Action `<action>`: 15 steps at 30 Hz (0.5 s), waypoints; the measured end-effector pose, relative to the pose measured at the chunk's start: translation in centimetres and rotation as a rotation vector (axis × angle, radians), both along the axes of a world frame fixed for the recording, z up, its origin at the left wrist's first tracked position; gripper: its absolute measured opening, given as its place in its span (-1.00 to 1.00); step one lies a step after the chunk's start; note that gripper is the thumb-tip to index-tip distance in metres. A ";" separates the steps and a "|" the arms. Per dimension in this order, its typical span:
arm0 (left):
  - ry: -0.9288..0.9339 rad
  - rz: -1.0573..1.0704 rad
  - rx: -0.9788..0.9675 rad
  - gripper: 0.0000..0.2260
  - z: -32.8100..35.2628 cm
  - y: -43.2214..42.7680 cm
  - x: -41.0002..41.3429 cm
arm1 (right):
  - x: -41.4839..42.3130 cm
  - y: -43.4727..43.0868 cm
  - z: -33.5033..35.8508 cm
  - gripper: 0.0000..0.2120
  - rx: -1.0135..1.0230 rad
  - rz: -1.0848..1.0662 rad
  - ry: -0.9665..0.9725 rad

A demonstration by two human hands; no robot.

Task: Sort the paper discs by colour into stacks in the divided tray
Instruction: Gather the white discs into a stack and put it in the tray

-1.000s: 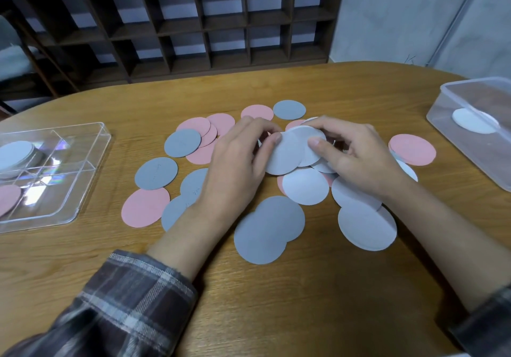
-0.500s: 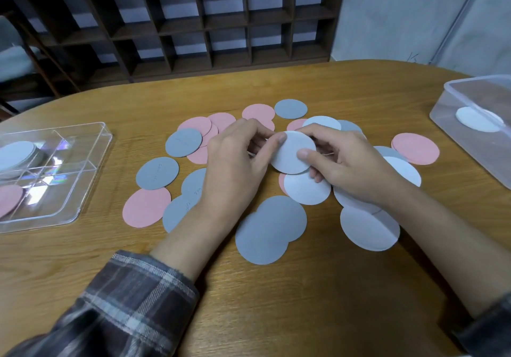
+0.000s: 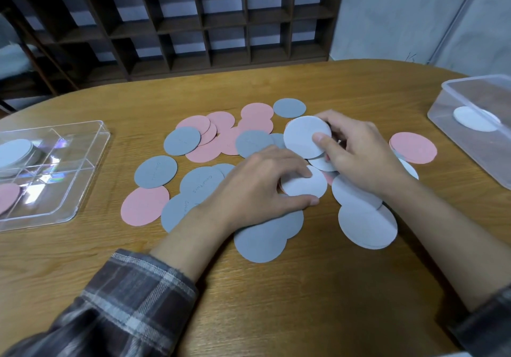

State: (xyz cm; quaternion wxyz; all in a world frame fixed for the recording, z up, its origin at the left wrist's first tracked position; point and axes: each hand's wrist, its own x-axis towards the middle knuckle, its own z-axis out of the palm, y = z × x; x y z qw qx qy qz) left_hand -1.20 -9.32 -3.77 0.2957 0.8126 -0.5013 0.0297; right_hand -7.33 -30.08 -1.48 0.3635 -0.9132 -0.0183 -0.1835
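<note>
On the counter (image 3: 304, 301): loose paper discs lie in an overlapping spread, with pink discs (image 3: 204, 150) mostly at the far side, grey discs (image 3: 155, 175) to the left and near side, and white discs (image 3: 366, 226) to the right.
Left hand (image 3: 257, 188): palm down and low over the pile, forefinger on top of a white disc (image 3: 305, 186) and thumb along its near edge, pinching it.
Right hand (image 3: 359, 152): it grasps a raised white disc (image 3: 304, 135), tilted off the pile, with the thumb pressed on its face. I cannot tell whether more discs sit behind it.
Why held so: it looks as though whites are being gathered into one hand, so that they travel as a bundle instead of singly.
Divided tray (image 3: 92, 173): it stands well apart to the left, with a white stack (image 3: 13, 150) in a far compartment and one pink disc (image 3: 8, 197) in a near one.
Clear box (image 3: 467, 91): it sits at the right edge with a single white disc inside.
Progress: early, I would judge, as most discs are unsorted.
Sleeve (image 3: 132, 296): plaid, with the forearm angled in from the near left.
</note>
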 end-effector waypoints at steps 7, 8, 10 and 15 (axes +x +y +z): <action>-0.026 0.064 -0.118 -0.69 0.9 0.2 -0.1 | 0.0 0.0 0.1 -0.76 0.019 0.023 0.008; -0.068 0.089 -0.155 -0.69 0.9 0.1 0.0 | 0.0 0.1 0.2 -0.75 0.032 0.032 0.012; -0.126 0.157 -0.233 -0.76 0.8 0.1 0.4 | -0.1 0.2 0.2 -0.73 0.052 0.052 0.030; -0.154 0.251 -0.358 -0.90 1.0 0.4 0.9 | -0.3 0.3 0.3 -0.71 0.079 0.079 0.060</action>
